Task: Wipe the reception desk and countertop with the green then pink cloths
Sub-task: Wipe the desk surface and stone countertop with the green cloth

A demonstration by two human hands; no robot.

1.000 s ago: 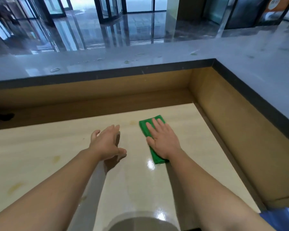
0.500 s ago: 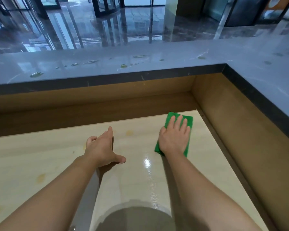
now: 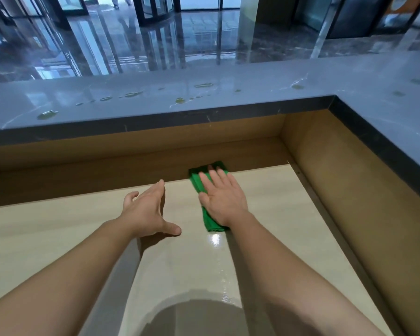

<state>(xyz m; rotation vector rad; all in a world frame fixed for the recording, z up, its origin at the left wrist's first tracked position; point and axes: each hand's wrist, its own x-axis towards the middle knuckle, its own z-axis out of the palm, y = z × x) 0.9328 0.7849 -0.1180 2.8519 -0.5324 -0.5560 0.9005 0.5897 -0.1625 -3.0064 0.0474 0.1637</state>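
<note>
Your right-hand fingers [image 3: 216, 177] lie straight and slightly spread, flat on the folded green cloth [image 3: 197, 183]; nothing is curled or pinched, and the palm of your right hand [image 3: 222, 198] presses the cloth down. The cloth's far end reaches the back edge of the pale, glossy wood-grain desk surface [image 3: 58, 234] at 12 o'clock, the fingertips overhanging that edge; its near end shows below the wrist at 6 o'clock of the hand. Your left hand [image 3: 147, 210] is at 9 o'clock of the right, near but apart from the cloth, fingers straight and together, thumb splayed toward 3 o'clock, holding nothing; contact with the desk cannot be told. Behind the desk edge stands a brown wooden back panel [image 3: 107, 170]. Above it the grey stone countertop [image 3: 228, 98] runs across 12 o'clock and turns down the 3 o'clock side, carrying yellowish droplets [image 3: 46, 114].
</note>
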